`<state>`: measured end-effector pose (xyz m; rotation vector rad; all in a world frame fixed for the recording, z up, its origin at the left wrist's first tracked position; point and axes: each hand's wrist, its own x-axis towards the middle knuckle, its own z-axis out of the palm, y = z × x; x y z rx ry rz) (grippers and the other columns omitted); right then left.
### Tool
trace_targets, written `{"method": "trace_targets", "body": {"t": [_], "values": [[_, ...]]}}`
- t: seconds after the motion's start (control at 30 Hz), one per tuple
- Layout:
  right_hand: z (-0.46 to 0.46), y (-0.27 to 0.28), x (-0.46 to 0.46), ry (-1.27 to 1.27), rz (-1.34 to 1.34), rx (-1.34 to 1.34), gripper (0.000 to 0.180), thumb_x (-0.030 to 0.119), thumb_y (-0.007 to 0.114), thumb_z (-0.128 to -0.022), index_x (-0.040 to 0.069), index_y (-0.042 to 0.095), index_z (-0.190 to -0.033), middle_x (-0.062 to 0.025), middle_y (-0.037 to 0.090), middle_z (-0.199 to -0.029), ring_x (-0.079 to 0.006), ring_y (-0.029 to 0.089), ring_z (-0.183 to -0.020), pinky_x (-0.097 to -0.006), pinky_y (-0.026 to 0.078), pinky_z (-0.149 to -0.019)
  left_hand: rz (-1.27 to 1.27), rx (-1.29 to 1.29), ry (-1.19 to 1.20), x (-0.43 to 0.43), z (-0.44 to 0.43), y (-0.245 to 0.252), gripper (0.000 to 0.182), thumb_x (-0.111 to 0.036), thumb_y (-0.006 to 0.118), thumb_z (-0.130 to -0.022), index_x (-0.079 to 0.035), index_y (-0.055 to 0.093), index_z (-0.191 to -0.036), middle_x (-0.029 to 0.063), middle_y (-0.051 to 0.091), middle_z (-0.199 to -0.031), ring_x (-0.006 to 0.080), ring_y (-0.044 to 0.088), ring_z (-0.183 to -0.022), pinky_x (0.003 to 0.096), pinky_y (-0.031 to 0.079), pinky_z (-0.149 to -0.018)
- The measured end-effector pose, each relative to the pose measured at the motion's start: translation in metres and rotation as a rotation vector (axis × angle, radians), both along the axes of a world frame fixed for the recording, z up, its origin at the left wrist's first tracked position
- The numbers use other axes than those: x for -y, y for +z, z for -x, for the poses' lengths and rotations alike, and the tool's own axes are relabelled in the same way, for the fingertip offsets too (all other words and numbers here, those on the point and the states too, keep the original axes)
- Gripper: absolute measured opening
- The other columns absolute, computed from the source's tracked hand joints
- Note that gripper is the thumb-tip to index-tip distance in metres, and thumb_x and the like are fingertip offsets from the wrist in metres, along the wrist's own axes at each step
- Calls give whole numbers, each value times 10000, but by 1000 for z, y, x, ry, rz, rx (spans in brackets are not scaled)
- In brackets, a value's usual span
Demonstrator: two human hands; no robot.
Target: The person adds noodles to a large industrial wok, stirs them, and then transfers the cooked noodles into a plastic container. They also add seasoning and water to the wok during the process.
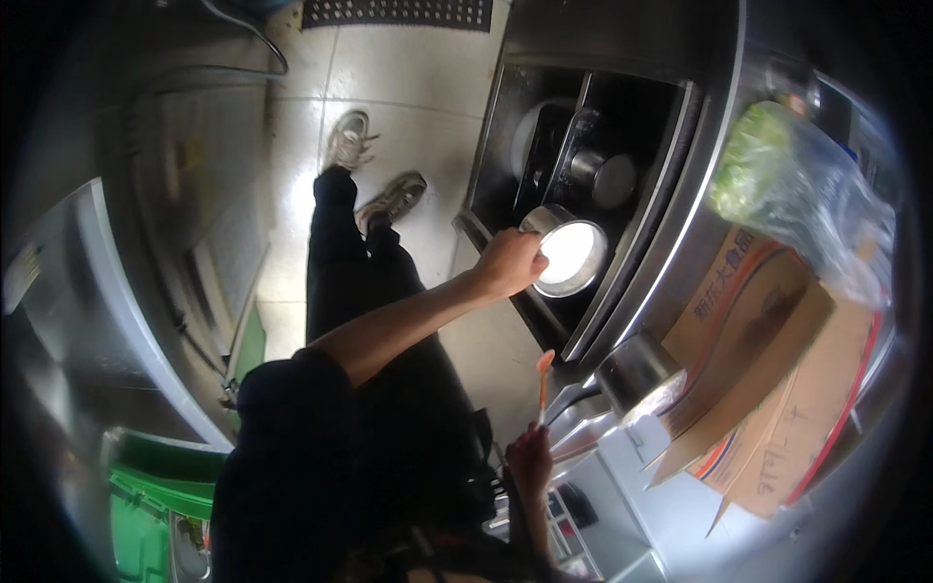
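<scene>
My left hand [506, 264] grips the side of a round stainless steel container [596, 261], whose inside shows bright white; I cannot tell whether that is contents or glare. The container is over a dark recessed well [634, 124] with a divider, where a smaller metal cup [612, 178] sits. Lower down, my right hand [530, 455] is closed around a thin utensil [544, 379] with an orange spoon-like tip, pointing away from me. Just beyond that hand is the dark handle [576, 397] of a metal saucepan [633, 370]; whether my fingers also touch it is unclear.
To the right, a flattened cardboard box [758, 342] bearing writing lies beside a clear plastic bag [809, 189] with something leafy green. A green bin [138, 525] stands at lower left. A perforated dark mat [397, 13] lies on the tiled floor [415, 80] ahead of my shoes.
</scene>
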<state>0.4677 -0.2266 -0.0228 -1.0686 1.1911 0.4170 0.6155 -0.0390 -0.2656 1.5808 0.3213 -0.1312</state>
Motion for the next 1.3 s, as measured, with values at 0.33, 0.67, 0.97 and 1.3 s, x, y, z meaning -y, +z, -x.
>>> {"method": "trace_targets", "body": {"t": [0.33, 0.67, 0.97, 1.3], "values": [[31, -12, -23, -231, 51, -183, 135, 244, 570, -973, 113, 591, -948, -57, 607, -921, -200, 588, -837, -372, 486, -774, 172, 3, -245, 87, -97, -33, 182, -137, 650, -809, 38, 667, -856, 262, 662, -840, 380, 685, -825, 446, 560, -700], [4, -50, -52, -451, 84, -60, 267, 215, 483, -1001, 27, 590, -1159, -106, 685, -1027, -209, 651, -865, -354, 524, -792, 496, 97, -239, 198, -187, -63, 246, -237, 577, -851, -40, 723, -839, 196, 706, -888, 343, 693, -846, 453, 555, -718], [-53, -119, -58, -630, 199, -98, 258, 259, 461, -1027, 136, 658, -1140, -38, 720, -985, -162, 676, -846, -325, 535, -778, 115, 213, -225, 270, -220, -102, 197, -166, 569, -849, -69, 732, -903, 156, 709, -898, 325, 694, -864, 466, 551, -690], [-149, -210, -4, -510, -179, 491, 268, 169, 440, -1026, 47, 610, -1193, -124, 658, -1197, -205, 648, -1052, -336, 525, -925, 175, 6, -690, 56, -170, -79, 268, -230, 607, -925, -14, 675, -783, 172, 656, -688, 269, 660, -615, 376, 534, -559]]}}
